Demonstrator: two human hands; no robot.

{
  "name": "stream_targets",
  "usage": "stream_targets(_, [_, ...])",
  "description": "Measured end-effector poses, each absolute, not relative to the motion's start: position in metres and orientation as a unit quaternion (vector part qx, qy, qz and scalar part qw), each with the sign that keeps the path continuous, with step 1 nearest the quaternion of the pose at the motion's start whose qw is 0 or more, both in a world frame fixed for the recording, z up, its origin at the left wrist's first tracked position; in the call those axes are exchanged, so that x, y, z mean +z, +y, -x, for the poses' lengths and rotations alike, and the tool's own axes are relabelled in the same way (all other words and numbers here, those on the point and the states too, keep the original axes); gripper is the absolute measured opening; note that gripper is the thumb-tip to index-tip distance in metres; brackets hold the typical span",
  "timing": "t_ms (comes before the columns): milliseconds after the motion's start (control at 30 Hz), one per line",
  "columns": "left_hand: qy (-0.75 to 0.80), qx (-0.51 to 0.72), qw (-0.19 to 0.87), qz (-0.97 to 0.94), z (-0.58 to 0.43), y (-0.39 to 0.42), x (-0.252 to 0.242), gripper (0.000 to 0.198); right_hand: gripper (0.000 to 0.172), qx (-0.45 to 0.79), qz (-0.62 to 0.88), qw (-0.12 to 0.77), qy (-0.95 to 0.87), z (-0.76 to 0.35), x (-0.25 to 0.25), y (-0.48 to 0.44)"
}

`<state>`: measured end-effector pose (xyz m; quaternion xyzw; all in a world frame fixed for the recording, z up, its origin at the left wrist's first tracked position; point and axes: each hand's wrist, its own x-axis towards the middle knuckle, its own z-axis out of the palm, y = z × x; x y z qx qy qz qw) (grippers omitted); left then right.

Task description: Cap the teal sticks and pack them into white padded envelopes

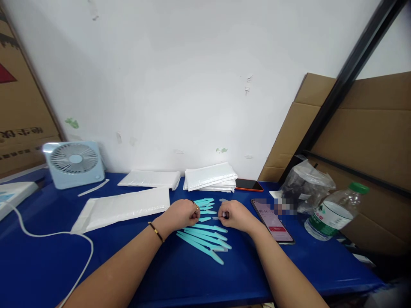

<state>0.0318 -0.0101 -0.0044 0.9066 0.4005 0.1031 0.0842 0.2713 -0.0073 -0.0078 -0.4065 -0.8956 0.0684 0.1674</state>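
Observation:
Several slim turquoise plastic sticks (205, 238) lie in a loose pile on the blue table (180, 273), with a second small pile (205, 203) just behind. My left hand (181, 215) rests on the table with its fingers curled, pinching the end of one turquoise piece (205, 219). My right hand (233, 215) is curled the same way, a few centimetres to the right, pinching a small pale piece (215, 218). A ring is on my left hand and a thin bracelet on its wrist.
White padded mailers: one flat (123, 208), two stacks (149, 178) (210, 176) by the wall. Small fan (74, 164) and white cable (54, 234) at left. Two phones (248, 185) (272, 220), a plastic bag (305, 184), a water bottle (335, 211) and cardboard at right.

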Motion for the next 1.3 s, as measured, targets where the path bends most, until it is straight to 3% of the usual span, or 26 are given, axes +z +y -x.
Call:
stream_targets(500, [0.373,0.115,0.073,-0.918,-0.033,-0.007,-0.006,0.024,0.015,-0.017,0.377,0.157,-0.913,-0.255,-0.011,-0.013])
stream_targets(667, [0.368,0.114,0.105,-0.917,-0.035,-0.007,-0.009,0.024,0.017,0.006,0.369,0.157,-0.916,-0.248,-0.016,-0.014])
stream_targets(767, [0.371,0.119,0.112,-0.914,-0.035,-0.008,-0.009,0.020,0.016,0.079,0.364,0.172,-0.912,-0.258,-0.010,-0.011])
stream_targets(933, [0.351,0.142,0.093,-0.921,-0.035,-0.011,-0.007,0.026,0.018,0.089,0.477,0.238,-0.841,-0.299,0.004,0.000])
stream_targets(1100, [0.337,0.117,0.114,-0.927,-0.040,-0.020,-0.003,0.027,0.022,0.091,0.493,0.190,-0.844,-0.314,0.000,0.005])
stream_targets(1300, [0.338,0.127,0.117,-0.925,-0.039,-0.020,-0.003,0.028,0.012,0.110,0.474,0.170,-0.857,-0.306,-0.005,0.005])
